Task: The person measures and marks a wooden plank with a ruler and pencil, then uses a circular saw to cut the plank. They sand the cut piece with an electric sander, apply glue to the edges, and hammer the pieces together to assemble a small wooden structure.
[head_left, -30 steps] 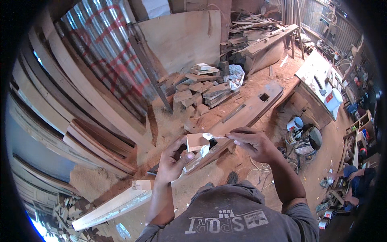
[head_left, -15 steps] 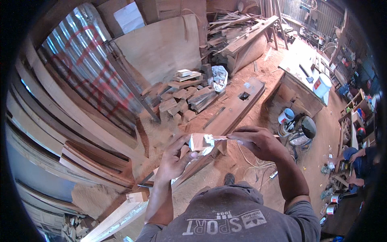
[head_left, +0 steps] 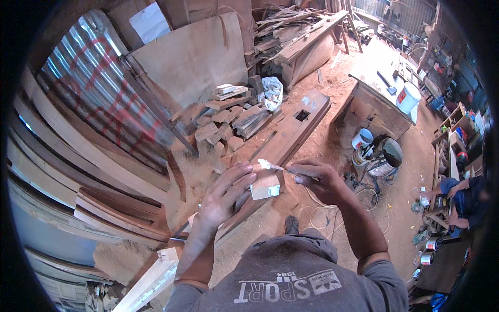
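My left hand [head_left: 223, 195] is closed around a small pale wooden block [head_left: 264, 182], with its fingers along the block's left side. White paste [head_left: 264, 164] sits in a lump at the block's far edge, and more white coats its near end. A thin applicator, stick-like or spatula-like, [head_left: 279, 168] is pinched between the thumb and fingers of my right hand [head_left: 318, 178]. Its tip touches the paste. Below the block runs a long reddish-brown wooden beam [head_left: 283, 143] with a square hole cut through its far end.
Wood offcuts [head_left: 228, 117] are piled beyond the beam. At the right stands a workbench [head_left: 382, 112] carrying a white bucket [head_left: 408, 98]. More buckets [head_left: 362, 138] and loose cables [head_left: 325, 213] lie on the dusty floor. Long boards [head_left: 88, 151] lean at the left. Another person [head_left: 460, 200] sits far right.
My left hand has turned the block, so its white-coated end now faces nearer to me. The applicator's tip has moved to the far edge. My right hand has shifted slightly nearer.
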A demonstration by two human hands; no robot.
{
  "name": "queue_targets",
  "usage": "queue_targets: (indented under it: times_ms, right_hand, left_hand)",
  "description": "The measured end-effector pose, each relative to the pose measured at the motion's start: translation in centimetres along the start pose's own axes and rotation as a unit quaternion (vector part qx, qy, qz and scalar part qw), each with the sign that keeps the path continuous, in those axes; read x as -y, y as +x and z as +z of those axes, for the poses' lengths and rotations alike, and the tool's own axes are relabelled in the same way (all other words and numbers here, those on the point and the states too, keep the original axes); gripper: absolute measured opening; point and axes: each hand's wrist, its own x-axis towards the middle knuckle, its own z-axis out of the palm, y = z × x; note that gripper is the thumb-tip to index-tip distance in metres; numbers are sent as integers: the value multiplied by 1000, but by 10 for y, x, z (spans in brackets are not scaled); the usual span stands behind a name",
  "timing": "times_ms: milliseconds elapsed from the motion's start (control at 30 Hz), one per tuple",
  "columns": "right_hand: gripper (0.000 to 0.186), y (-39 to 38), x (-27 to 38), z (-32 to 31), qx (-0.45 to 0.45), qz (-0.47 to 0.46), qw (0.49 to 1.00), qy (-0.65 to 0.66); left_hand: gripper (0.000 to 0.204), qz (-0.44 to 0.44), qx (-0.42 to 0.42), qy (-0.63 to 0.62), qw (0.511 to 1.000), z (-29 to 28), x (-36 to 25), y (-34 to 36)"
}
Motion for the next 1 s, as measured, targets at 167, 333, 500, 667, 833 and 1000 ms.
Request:
queue_targets:
  times_ms: [167, 333, 500, 667, 833, 1000]
  right_hand:
    - [33, -12, -6, -22, 12, -46, 997, -63]
    - [38, 3, 9, -24, 40, -61, 990, -121]
    - [38, 1, 14, -29, 91, -83, 985, -124]
    - [36, 7, 14, -21, 65, -81, 985, -141]
    - [32, -2, 7, -26, 162, -51, 985, -23]
    - [30, -4, -1, -25, 61, -56, 996, 19]
  left_hand:
    - [49, -7, -23, -10, 1000, -8, 4, -10]
    - [46, 31, -15, -3, 999, -14, 3, -11]
    - [45, 21, 4, 27, 999, -22, -4, -10]
    - [50, 44, 17, 45, 998, -23, -1, -13]
    - [51, 1, 23, 53, 998, -22, 6, -25]
    - [44, -368, -131, -363, 846, 27, 5, -56]
